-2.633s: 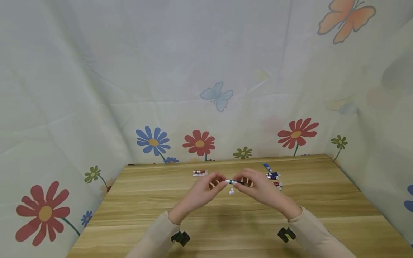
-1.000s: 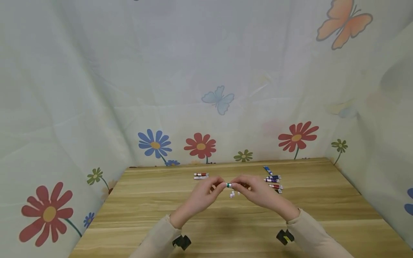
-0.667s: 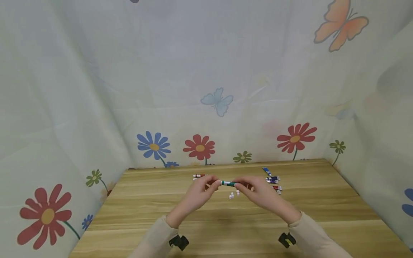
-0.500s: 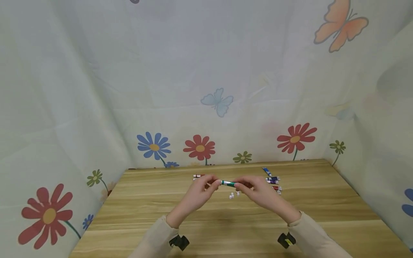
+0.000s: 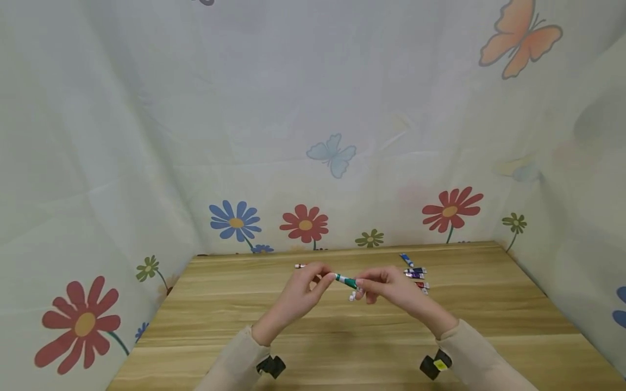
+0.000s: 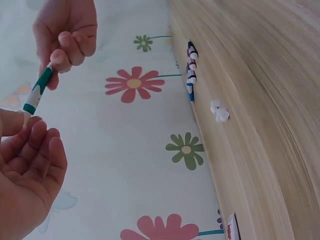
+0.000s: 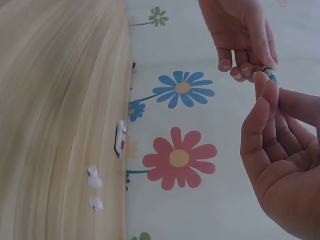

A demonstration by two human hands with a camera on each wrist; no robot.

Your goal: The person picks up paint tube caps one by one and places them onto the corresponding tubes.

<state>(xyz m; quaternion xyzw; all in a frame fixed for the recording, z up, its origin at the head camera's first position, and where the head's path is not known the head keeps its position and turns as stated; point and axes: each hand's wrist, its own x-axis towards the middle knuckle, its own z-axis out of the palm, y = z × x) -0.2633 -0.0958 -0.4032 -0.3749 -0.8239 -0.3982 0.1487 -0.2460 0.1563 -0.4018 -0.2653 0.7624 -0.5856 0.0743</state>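
A green and white paint tube (image 5: 346, 281) is held above the table between both hands, its right end tilted lower in the head view. My left hand (image 5: 304, 289) pinches the white capped end between thumb and fingers, which hide most of that end. At the tail, my right hand (image 5: 393, 286) pinches the tube between thumb and forefinger. From the left wrist, the green tail and white label of the tube (image 6: 38, 90) show between the hands. Small white caps (image 5: 352, 297) lie on the table below, partly behind the right fingers in the head view.
On the right of the wooden table (image 5: 244, 331) lie a blue tube (image 5: 406, 259) and a group of dark blue, purple (image 5: 414, 276) and red (image 5: 420, 285) tubes. Another tube (image 5: 300, 266) shows behind the left hand. A flowered cloth (image 5: 274, 108) hangs behind the table.
The hands came close over the tube, then drew apart, baring its green middle. Since half a second ago the right hand has dipped, tilting the tail down.
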